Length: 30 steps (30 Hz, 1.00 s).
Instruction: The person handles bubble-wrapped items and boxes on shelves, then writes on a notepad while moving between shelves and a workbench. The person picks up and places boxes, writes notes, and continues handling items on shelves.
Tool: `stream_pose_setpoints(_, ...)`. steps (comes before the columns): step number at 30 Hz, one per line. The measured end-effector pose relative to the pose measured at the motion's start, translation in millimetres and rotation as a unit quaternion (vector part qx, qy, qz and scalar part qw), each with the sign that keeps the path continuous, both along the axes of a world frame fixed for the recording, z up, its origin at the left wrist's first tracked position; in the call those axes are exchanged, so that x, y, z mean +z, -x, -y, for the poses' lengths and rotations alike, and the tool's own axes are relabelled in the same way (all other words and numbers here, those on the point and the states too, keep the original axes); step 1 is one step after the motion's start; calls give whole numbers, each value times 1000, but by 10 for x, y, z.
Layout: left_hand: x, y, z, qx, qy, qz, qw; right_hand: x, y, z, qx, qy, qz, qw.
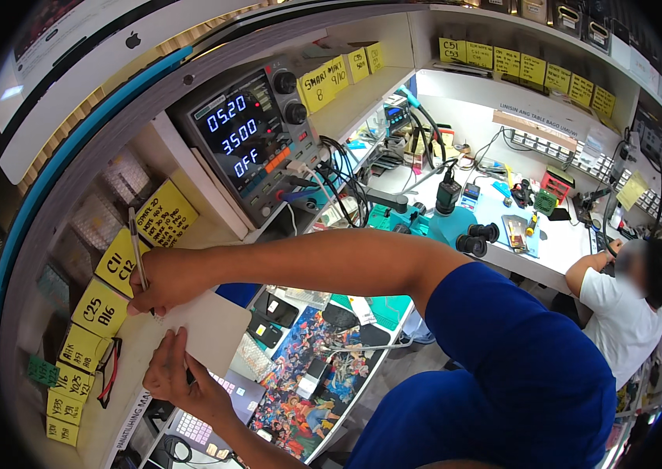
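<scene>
My right hand (165,277) is closed around a slim silver-grey pen (137,244), its tip down at a pale sheet of paper (214,324). That sheet lies on a white shelf ledge, and faint marks show near the pen tip. My left hand (190,379) rests with stretched fingers at the near edge of the paper, holding nothing; a dark ring is on one finger. Yellow handwritten labels (99,308) line the shelf just left of my right hand. A red and black wire lead (110,375) lies beside them.
A bench power supply (245,144) with a lit display stands beyond my right forearm. Below lie phones (276,310), a colourful patterned mat (315,375) and a laptop (210,418). A teal microscope (456,227) stands behind my arm. A person in white (620,313) sits at the right bench.
</scene>
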<state>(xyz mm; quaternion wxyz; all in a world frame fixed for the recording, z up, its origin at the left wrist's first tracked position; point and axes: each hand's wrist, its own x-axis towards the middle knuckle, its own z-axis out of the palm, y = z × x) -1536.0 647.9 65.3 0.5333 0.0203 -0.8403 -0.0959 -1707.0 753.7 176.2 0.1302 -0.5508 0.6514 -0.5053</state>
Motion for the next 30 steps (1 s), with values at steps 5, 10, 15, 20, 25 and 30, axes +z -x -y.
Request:
stream_pose_setpoints(5, 31, -47, 54, -14, 6, -4, 1000, 16, -10, 77, -3, 11, -29, 1000)
stream_pose_setpoints(10, 105, -54, -5, -17, 29, 5, 999, 37, -13, 80, 8, 8, -46, 999)
stream_pose_setpoints(15, 103, -31, -96, -35, -13, -13, 999, 129, -147, -85, -46, -88, -16, 995)
stream_pose_setpoints(20, 37, -23, -34, -21, -1, -27, 999, 83, -172, -40, -52, -68, 8, 996)
stream_pose_setpoints(25, -19, -17, -3, -10, 7, -33, 999, 58, -181, -27, -59, -50, -18, 997)
stream_pose_setpoints(30, -3, 25, -18, -20, 8, -38, 999, 36, -111, -30, -60, -72, -40, 995)
